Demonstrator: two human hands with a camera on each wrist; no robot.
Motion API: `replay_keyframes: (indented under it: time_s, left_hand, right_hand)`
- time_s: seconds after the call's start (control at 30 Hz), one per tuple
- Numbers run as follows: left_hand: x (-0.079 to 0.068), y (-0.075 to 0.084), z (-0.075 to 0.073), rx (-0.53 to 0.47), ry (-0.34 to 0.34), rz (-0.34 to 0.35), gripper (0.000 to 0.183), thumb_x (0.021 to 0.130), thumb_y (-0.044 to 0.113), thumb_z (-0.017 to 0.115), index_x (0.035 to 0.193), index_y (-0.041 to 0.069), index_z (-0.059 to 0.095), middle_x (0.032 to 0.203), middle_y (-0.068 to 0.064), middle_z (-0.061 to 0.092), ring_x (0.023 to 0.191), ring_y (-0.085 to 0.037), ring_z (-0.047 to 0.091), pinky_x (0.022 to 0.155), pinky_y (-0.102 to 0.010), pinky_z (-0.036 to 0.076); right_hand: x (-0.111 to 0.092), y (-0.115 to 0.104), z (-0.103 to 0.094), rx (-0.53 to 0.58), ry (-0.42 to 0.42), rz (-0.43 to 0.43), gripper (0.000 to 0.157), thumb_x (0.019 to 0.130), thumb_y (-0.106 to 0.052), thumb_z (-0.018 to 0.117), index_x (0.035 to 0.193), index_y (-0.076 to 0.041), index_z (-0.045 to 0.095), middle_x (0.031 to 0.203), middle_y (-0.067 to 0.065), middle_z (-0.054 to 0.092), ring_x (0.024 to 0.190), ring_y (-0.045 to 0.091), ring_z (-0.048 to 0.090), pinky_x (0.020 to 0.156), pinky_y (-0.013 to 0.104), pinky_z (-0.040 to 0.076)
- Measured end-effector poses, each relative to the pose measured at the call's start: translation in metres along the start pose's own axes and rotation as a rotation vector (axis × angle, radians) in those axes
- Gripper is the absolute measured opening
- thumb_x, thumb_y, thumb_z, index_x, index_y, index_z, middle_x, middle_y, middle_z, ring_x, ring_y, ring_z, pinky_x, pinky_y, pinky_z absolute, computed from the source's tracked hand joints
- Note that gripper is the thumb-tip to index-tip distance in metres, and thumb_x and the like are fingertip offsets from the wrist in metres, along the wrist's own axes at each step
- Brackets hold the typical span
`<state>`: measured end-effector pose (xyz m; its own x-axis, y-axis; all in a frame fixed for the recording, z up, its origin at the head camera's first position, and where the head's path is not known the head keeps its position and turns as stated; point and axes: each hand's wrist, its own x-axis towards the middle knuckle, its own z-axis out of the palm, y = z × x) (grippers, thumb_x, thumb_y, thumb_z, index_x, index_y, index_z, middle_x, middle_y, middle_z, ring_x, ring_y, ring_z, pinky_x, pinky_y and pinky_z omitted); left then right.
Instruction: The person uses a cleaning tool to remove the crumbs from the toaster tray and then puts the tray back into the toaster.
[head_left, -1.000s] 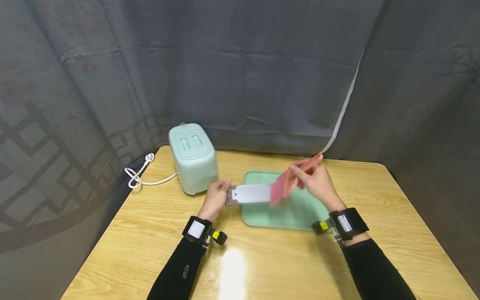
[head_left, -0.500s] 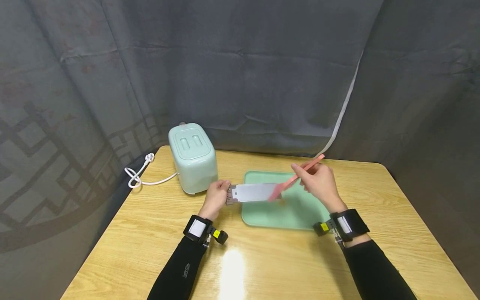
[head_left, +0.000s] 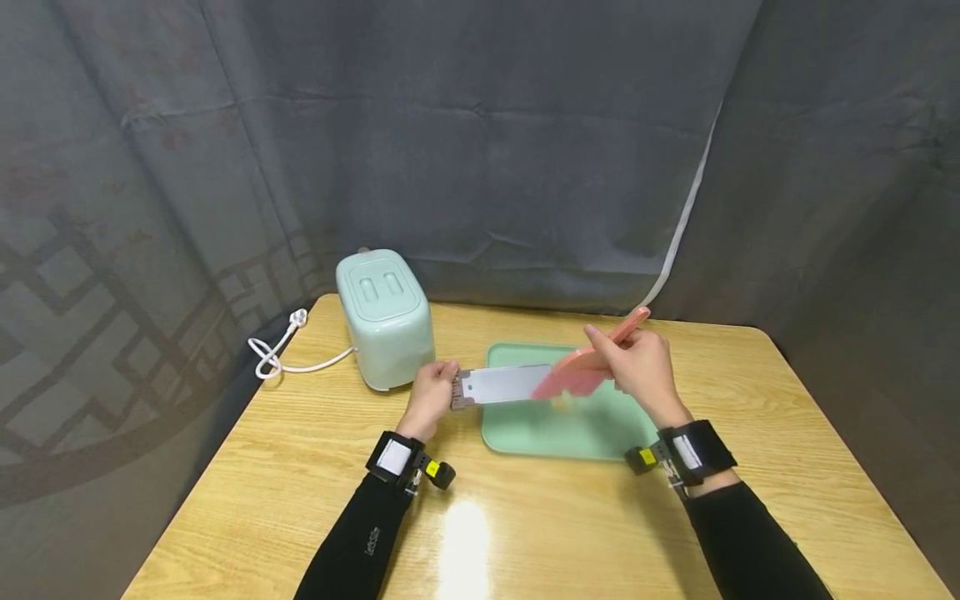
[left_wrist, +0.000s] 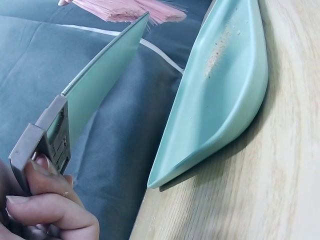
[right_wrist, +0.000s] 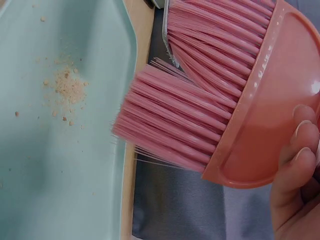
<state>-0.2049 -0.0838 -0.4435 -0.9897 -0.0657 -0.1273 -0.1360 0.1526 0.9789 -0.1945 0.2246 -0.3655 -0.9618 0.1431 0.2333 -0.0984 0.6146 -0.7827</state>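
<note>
My left hand [head_left: 430,398] pinches the grey plastic end of a flat metal crumb tray [head_left: 498,385], holding it above the left part of a mint-green tray [head_left: 517,446]. My right hand [head_left: 636,369] grips the handle of a pink brush [right_wrist: 272,100]. In the right wrist view, the bristles [right_wrist: 170,115] are parted around the crumb tray's end edge and bent. A small heap of crumbs [right_wrist: 69,86] lies in the green tray, with loose bits scattered about it; the same crumbs show in the left wrist view.
A mint-green toaster [head_left: 386,321] stands at the back left, close to my left hand. Its white cord and plug [head_left: 298,317] lie on the wooden table [head_left: 300,492] near the left edge. Grey curtain [head_left: 480,150] hangs behind the table.
The brush has swept back and forth over the crumb tray's far end and turned in my right hand, its broad side showing again. My left hand and the crumb tray stay nearly still.
</note>
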Motion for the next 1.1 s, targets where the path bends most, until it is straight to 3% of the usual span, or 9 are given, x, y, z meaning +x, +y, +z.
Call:
replay_keyframes:
  time_s: [0.23,0.47,0.83,1.1]
  left_hand:
    - [0.002,-0.003,0.001,0.004,0.007,0.008,0.034,0.11,0.024,0.048,0.098,-0.002,0.067,0.084,-0.004,0.057,0.08,-0.017,0.053,0.071,-0.029,0.041]
    - [0.002,-0.005,0.004,0.0,0.003,-0.006,0.033,0.111,0.024,0.048,0.106,-0.002,0.068,0.089,-0.006,0.061,0.084,-0.018,0.055,0.073,-0.029,0.043]
    - [0.002,-0.006,0.003,0.021,0.025,-0.003,0.035,0.111,0.026,0.049,0.104,-0.003,0.068,0.089,-0.006,0.059,0.082,-0.018,0.053,0.069,-0.029,0.042]
    - [0.002,-0.008,0.002,0.029,0.03,-0.006,0.036,0.111,0.026,0.048,0.106,-0.003,0.069,0.093,-0.008,0.059,0.086,-0.019,0.053,0.071,-0.029,0.042]
  right_hand:
    - [0.0,0.003,0.001,0.0,0.015,0.019,0.062,0.091,-0.065,0.069,0.079,-0.005,0.069,0.055,0.004,0.061,0.039,0.018,0.057,0.038,0.031,0.046]
    - [0.0,0.01,0.002,0.036,0.04,0.043,0.066,0.091,-0.066,0.068,0.073,-0.003,0.066,0.05,0.002,0.058,0.036,0.017,0.055,0.037,0.031,0.045]
    - [0.002,0.019,-0.004,0.082,0.096,0.09,0.063,0.092,-0.064,0.068,0.084,-0.002,0.067,0.051,0.0,0.058,0.039,0.011,0.055,0.038,0.027,0.047]
    - [0.004,0.018,-0.006,0.088,0.121,0.055,0.054,0.095,-0.057,0.069,0.09,-0.003,0.072,0.059,0.001,0.064,0.042,0.009,0.056,0.041,0.025,0.047]
